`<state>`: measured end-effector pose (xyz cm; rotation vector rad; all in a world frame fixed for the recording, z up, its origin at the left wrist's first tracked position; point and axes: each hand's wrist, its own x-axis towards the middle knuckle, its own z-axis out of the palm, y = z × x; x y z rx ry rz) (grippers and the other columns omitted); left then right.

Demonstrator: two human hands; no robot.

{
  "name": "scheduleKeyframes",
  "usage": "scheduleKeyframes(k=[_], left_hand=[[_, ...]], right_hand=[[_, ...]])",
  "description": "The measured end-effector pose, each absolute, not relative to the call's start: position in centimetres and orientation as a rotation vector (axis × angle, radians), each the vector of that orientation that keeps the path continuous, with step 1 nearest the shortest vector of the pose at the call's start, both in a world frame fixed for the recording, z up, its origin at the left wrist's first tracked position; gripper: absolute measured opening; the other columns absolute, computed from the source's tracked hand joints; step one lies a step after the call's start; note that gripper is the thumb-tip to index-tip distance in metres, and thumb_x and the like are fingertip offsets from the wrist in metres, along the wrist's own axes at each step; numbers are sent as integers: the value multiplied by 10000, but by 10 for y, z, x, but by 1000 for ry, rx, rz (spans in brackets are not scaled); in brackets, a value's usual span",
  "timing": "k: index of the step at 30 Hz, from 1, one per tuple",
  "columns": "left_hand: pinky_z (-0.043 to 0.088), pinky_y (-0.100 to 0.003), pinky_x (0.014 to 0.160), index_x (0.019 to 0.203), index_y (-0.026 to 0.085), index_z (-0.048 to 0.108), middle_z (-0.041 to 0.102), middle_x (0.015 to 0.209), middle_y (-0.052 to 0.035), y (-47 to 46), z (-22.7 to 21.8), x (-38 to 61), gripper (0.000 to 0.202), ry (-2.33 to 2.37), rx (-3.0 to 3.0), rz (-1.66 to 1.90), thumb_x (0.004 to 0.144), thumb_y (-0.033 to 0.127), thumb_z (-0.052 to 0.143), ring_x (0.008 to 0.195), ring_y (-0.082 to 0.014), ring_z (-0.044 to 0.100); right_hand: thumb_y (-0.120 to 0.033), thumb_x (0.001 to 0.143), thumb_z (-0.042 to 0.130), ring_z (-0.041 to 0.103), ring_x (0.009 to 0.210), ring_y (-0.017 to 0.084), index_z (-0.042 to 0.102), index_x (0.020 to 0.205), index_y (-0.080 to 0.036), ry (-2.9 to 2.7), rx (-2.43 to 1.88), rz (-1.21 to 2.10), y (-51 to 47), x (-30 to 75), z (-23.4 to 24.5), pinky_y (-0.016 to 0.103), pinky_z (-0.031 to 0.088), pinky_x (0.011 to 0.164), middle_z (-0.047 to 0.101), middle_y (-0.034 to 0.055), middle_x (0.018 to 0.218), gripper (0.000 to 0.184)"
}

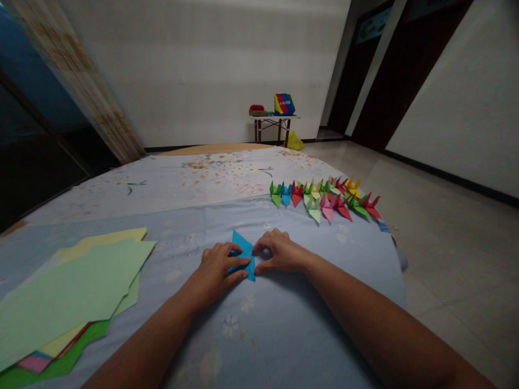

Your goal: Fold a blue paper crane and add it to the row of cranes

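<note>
Both hands press a small blue folded paper piece flat on the cloth-covered worktop: left hand fingers lie across it, right hand pinches its right edge. Coloured paper cranes sit far right.

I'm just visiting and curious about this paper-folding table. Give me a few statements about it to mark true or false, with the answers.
1. The left hand and the right hand both touch the blue paper. True.
2. The blue paper lies among the folded paper figures. False: the folded paper figures sit in a row farther off to the right, apart from it.
3. A stack of flat coloured sheets lies to the person's left. True.
4. The top sheet of that stack is red. False: it is pale green.
5. The hands work on bare wood. False: a pale blue flowered cloth lies under them.
</note>
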<state>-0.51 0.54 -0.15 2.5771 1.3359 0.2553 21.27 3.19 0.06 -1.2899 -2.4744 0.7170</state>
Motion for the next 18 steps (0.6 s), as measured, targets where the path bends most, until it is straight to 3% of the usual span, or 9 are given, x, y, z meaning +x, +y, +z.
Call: scheduleKeyframes(k=[18], left_hand=[[317, -447, 883, 1072, 371, 632, 530, 1165, -28, 8, -7, -6, 275, 1325, 2548, 289, 798, 380, 611, 1061, -256, 455]], right_hand=[[-475, 606, 742, 416, 973, 233, 610, 998, -267, -2501, -1336, 719, 26, 207, 6, 355, 281, 826, 537, 32, 983, 464]])
